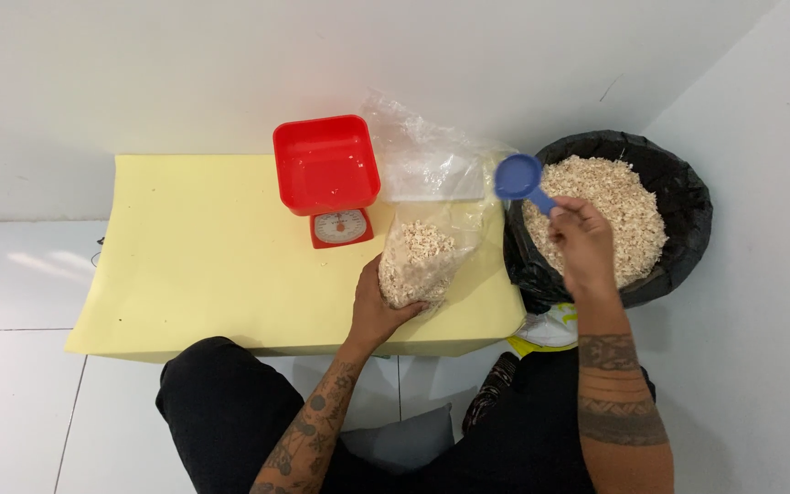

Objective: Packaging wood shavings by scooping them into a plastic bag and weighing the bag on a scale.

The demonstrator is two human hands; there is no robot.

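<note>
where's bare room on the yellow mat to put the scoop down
The whole left half of the mat, left of the red scale, is bare, as is the front strip below it. The right end is crowded: left hand on the bag, right hand holding the scoop over the bin.

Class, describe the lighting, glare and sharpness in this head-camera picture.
Head view: even, soft light; faint shadows beside the red scale; glare patches on the floor tiles and clear bag; both hands, left hand and right hand, look sharp; straight edges bow slightly from the wide lens.

A red kitchen scale (331, 178) (dial facing forward) on a yellow mat (203, 265).
</note>
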